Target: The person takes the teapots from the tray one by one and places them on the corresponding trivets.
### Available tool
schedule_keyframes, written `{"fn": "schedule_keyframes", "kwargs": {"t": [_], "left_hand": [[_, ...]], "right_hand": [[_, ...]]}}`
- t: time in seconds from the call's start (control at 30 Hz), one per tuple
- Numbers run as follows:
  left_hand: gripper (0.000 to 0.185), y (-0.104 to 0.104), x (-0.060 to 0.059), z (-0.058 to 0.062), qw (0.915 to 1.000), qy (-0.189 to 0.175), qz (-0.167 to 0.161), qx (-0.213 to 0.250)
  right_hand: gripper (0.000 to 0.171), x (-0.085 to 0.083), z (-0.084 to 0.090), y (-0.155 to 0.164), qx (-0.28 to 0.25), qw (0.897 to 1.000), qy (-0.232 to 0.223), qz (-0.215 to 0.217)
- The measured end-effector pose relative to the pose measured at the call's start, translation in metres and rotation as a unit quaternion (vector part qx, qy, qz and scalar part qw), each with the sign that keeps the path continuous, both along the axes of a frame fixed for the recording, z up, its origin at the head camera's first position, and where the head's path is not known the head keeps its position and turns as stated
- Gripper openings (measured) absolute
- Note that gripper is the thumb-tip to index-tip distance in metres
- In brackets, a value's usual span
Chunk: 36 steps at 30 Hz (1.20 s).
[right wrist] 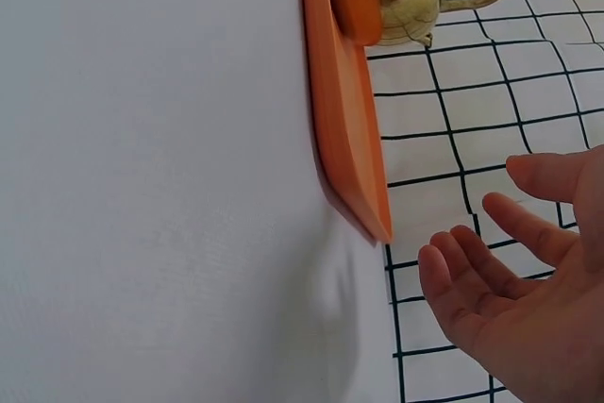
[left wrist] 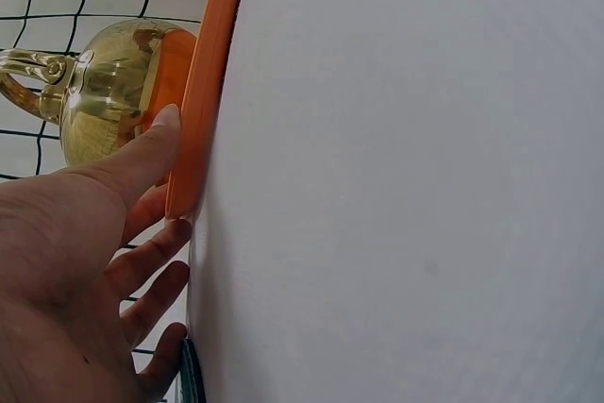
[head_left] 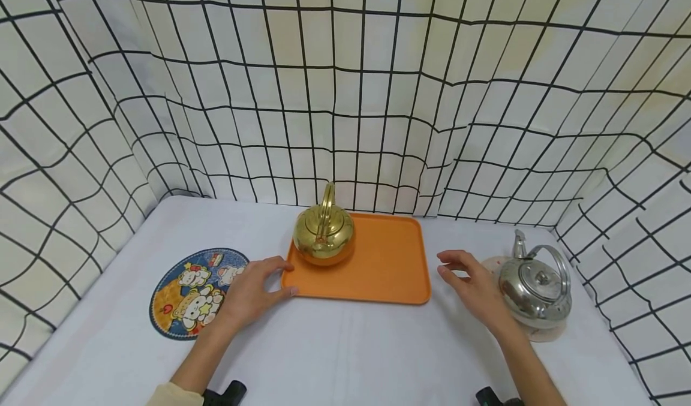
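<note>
**Tray grasped on one side only**

At the middle of the bench, toward its back edge, sat the orange tray [head_left: 388,268] with the gold kettle [head_left: 324,233] standing in its back left corner. The left hand [head_left: 254,292] had reached the tray's front left corner: its thumb lay along the rim and its fingers [left wrist: 156,261] curled in at the edge below, so that grip looked set, though how firmly it pinched I could not tell. The right hand [head_left: 475,289] was not there yet; it hung just off the tray's right edge, fingers spread and relaxed, holding nothing. The tray lay flat on the bench, not lifted. By my reading, half the grasp was made, and the right side remained to be taken. A steel kettle [head_left: 535,283] stood near the bench's right edge, a cartoon mat [head_left: 189,292] toward its left.
</note>
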<state>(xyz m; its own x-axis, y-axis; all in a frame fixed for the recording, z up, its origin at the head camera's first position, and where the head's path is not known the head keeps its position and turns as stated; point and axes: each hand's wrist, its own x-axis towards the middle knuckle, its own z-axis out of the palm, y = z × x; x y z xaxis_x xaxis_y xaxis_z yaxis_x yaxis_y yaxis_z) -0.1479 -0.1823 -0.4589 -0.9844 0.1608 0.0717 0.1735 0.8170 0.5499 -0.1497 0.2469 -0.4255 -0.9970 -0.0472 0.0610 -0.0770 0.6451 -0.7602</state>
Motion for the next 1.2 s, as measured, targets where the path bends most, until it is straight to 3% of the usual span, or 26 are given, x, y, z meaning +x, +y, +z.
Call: {"fn": "schedule_keyframes", "kwargs": {"t": [0.7,1.2], "left_hand": [[0.043,0.001,0.001,0.003,1.0,-0.001,0.002,0.005],[0.043,0.001,0.0,0.002,1.0,-0.004,0.004,-0.003]], "right_hand": [[0.04,-0.008,-0.008,-0.002,-0.019,0.997,-0.072,0.037],[0.041,-0.012,-0.02,-0.011,-0.003,0.995,-0.073,0.073]]}}
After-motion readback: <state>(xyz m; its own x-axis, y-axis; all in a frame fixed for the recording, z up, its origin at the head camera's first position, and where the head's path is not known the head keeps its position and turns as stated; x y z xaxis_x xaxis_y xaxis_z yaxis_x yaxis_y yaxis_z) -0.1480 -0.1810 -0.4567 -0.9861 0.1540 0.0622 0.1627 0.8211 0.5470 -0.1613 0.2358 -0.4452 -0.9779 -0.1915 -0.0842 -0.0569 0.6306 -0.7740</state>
